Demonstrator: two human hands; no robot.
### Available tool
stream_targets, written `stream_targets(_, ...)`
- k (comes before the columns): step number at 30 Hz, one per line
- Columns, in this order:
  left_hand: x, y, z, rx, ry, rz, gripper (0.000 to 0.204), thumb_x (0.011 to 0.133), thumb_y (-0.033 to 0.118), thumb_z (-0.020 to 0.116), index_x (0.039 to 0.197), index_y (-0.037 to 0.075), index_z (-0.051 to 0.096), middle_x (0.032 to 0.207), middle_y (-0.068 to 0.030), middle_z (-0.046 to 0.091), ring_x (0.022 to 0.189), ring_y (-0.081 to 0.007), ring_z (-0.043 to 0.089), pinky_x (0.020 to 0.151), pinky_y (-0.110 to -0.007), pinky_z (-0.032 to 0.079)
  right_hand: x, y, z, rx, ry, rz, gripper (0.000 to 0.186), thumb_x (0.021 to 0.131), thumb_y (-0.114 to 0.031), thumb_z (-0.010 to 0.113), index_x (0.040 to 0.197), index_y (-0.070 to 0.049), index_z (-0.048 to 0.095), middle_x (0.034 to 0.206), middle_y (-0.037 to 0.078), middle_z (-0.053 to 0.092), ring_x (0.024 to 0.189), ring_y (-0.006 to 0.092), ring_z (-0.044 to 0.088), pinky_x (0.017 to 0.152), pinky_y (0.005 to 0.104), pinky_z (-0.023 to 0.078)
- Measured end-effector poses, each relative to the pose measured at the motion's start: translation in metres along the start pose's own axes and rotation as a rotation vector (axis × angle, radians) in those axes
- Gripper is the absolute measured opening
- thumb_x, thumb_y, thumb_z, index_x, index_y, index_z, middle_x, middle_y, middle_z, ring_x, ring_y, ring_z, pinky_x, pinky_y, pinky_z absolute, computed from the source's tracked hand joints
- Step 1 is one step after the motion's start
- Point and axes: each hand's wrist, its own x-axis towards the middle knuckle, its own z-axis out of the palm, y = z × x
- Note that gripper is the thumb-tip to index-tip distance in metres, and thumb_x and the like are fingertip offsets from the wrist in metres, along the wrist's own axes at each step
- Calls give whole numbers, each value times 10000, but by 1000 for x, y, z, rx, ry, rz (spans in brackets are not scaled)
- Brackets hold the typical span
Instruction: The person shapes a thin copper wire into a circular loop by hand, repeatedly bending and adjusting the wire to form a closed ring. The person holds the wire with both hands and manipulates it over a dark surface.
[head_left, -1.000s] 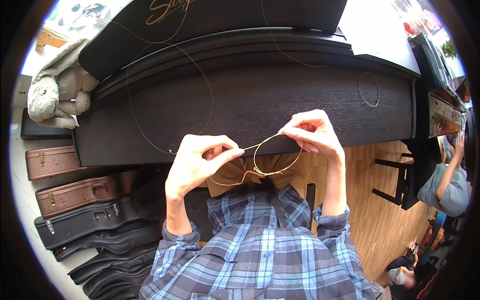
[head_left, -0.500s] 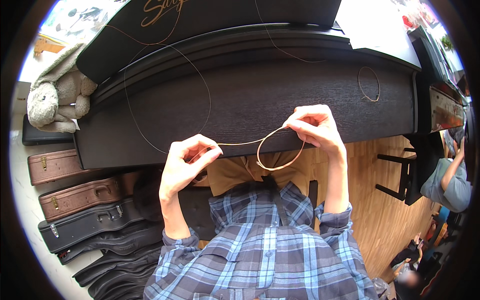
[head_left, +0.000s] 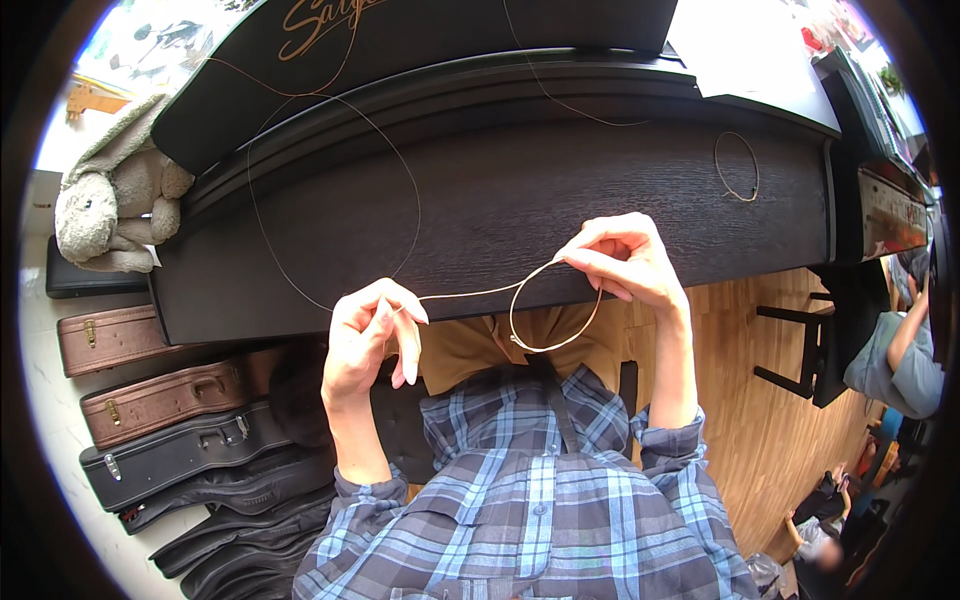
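Head view: wire (head_left: pixel 470 294), its loop toward 3 o'clock; right hand (head_left: pixel 632 265), 2 o'clock, pinched on it; left hand (head_left: pixel 362 342), 8 o'clock, grip can't tell. Probably best eased gently, no kinks.

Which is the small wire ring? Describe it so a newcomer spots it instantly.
Find the long black surface across the upper view and go to its right end. Up and right of the right hand lies the small wire ring. Unlike the held wire, no hand touches it, and it is far smaller than the wide wire loop at left.
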Motion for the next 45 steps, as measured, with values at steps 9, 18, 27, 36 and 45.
stream_targets(9, 6, 2, 14, -176, 34, 50, 134, 922, 59, 652, 890, -71, 646, 709, -133, 634, 557, -147, 614, 476, -233, 470, 1, -3, 6, -47, 20, 45, 99, 913, -73, 750, 987, -14, 781, 640, 8, 621, 415, 5, 448, 375, 178, 272)
stream_targets(18, 24, -1, 64, -697, -169, -138, 259, 967, 121, 693, 931, 0, 467, 643, -102, 596, 466, -171, 634, 459, -311, 553, 3, 1, 10, -185, 42, 10, 139, 924, -175, 769, 1014, -71, 794, 588, -11, 639, 419, 12, 476, 410, 191, 319)
stream_targets(27, 35, -4, 89, -625, 56, 63, 232, 1035, 208, 568, 1103, 18, 454, 767, -64, 523, 570, -204, 567, 511, -375, 539, 3, 0, 12, -158, 66, 12, 120, 919, -138, 767, 995, -48, 790, 602, -4, 638, 414, 8, 465, 392, 185, 303)
stream_targets(36, 37, -7, 79, -575, 94, 120, 206, 1046, 233, 510, 962, 73, 411, 748, -95, 526, 562, -257, 591, 560, -393, 531, 2, 1, 10, -152, 45, 15, 156, 931, -179, 762, 1053, -87, 793, 590, -11, 638, 427, 13, 481, 422, 196, 334)
stream_targets(45, 42, -1, 78, -1049, 149, 94, 172, 1071, 114, 408, 900, 91, 397, 746, -31, 465, 536, -138, 470, 526, -287, 463, 3, 0, 13, -155, 69, -38, 116, 929, -123, 755, 999, -35, 786, 586, -9, 623, 408, 5, 453, 390, 184, 290)
